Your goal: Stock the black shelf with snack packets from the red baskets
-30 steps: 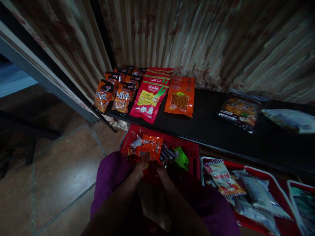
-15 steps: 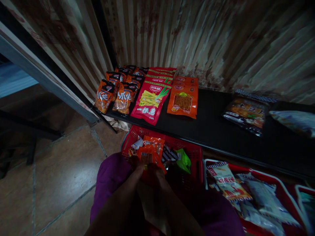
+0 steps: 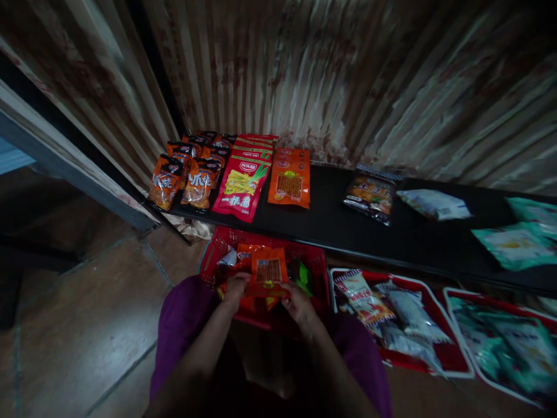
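Observation:
Over the red basket (image 3: 324,277) between my knees, both hands grip one orange snack bag (image 3: 268,270) by its two sides. The bag has a clear window showing brown sticks. My left hand (image 3: 236,287) pinches its left edge, and my right hand (image 3: 297,302) closes on the right edge. Beneath it in the basket lie more orange packets and a green packet (image 3: 304,280), partly covered. On the black shelf ahead rests an orange snack bag (image 3: 289,179) of similar look, beside a stack of red snack bags (image 3: 241,183).
Orange-and-black snack bags (image 3: 199,183) stand at the shelf's left end. Further right on the shelf (image 3: 324,200) lie a dark chip bag (image 3: 372,194), a pale packet (image 3: 435,203) and green packets (image 3: 516,244). Two white-rimmed baskets (image 3: 467,363) of packets sit at my right.
My hands have come up from low in the basket and spread apart, with the orange bag now stretched between them. The view has shifted right, bringing more shelf and another basket in.

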Demonstrator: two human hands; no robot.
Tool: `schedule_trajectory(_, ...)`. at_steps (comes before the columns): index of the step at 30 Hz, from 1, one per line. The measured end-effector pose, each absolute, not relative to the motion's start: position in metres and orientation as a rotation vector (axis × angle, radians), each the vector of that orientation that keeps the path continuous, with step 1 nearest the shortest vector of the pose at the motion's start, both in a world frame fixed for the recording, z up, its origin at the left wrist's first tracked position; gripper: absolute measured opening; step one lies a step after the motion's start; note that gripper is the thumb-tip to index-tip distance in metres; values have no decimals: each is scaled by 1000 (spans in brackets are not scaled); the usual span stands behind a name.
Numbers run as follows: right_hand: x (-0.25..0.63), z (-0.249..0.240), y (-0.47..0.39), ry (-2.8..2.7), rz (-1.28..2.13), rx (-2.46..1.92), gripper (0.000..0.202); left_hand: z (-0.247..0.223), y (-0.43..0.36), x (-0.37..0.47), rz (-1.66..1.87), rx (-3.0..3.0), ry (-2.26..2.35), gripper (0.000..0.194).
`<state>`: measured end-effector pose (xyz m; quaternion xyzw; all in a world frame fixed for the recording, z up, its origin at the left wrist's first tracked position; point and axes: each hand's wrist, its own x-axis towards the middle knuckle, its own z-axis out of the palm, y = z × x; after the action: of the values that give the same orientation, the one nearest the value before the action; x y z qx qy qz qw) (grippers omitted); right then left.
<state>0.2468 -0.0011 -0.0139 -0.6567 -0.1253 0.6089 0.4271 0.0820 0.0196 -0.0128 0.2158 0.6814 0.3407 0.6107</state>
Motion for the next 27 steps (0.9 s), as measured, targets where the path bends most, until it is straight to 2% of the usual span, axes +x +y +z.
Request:
schedule_trajectory(2, 255, 5, -12, -256, 1522, -1576, 12, 1, 16, 80, 816, 506, 1510, 7)
schedule_trajectory(9, 258, 83, -51, -173, 1546, -1331, 28, 72, -10, 75, 1130, 411, 1135, 36)
schedule_trajectory(13, 258, 119, -66, -413, 1551, -1368, 26, 110, -25, 74, 1210, 412, 1057, 34)
schedule_trajectory(18, 276, 149, -68, -561, 1584, -1379, 27, 140, -32, 66, 1212, 574, 973, 27)
schedule_trajectory(22, 300, 173, -55, -757, 1640, -1443, 26, 157, -28, 51, 1206, 745, 966, 33)
schedule_trajectory(27, 312, 212, -29, -1050, 1793, -1555, 16, 182, -20, 38, 956, 1069, 929, 43)
